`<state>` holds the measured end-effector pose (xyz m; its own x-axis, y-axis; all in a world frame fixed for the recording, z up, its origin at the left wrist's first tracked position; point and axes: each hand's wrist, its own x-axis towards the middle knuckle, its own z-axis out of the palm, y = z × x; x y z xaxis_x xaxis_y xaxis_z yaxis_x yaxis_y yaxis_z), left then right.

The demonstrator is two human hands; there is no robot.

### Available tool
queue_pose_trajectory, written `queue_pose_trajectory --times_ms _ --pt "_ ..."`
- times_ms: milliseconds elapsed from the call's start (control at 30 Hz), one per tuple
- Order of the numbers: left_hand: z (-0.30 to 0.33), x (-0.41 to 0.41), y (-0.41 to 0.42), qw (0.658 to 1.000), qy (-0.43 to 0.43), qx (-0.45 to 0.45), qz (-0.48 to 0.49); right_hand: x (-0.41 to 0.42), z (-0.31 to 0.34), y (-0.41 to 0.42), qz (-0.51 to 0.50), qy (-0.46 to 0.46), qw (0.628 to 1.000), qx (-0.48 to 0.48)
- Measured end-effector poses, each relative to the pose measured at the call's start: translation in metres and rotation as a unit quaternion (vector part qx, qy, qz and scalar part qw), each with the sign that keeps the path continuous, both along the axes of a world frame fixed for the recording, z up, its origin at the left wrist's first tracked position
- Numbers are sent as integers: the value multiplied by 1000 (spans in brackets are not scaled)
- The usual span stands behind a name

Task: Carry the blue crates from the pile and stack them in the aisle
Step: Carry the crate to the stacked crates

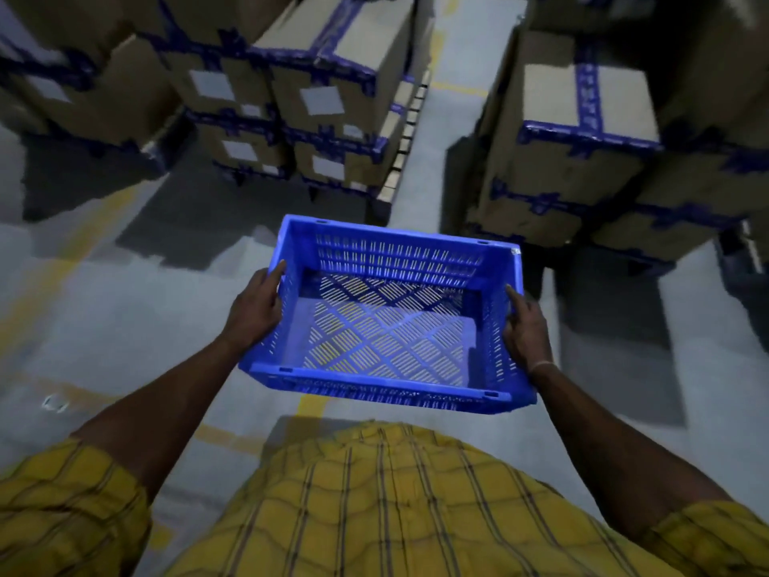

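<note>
An empty blue crate [387, 326] with slotted walls and a lattice floor hangs in the air in front of my body, tilted slightly to the right. My left hand [254, 310] grips its left wall, thumb on the rim and fingers underneath out of sight. My right hand [526, 326] grips the right wall the same way, with a thin band on the wrist. No other blue crates and no pile are in view.
Stacked cardboard boxes [328, 97] with blue tape stand on a pallet ahead left. Another box stack [578, 143] rises ahead right. A narrow aisle [420, 168] runs between them. The grey floor [104, 310] carries yellow lines [312, 403].
</note>
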<state>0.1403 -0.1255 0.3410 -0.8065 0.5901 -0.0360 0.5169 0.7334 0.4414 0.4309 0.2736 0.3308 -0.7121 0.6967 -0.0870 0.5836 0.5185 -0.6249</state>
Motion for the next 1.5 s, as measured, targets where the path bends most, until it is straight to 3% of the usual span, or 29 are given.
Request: queue_pose_trajectory --times_ms 300,433,767,1233,1500 --pt "6 99 147 990 5 7 -138 193 5 54 -164 -5 986 24" --pt "6 152 216 973 16 8 -231 286 8 73 -212 -11 977 36" --pt "12 275 378 936 20 1 -351 468 23 100 -348 -16 935 60" --pt "-3 411 644 846 -26 28 -532 610 19 173 -526 -32 849 37" --pt "3 489 840 770 -25 26 -637 662 28 254 -625 -43 778 34"
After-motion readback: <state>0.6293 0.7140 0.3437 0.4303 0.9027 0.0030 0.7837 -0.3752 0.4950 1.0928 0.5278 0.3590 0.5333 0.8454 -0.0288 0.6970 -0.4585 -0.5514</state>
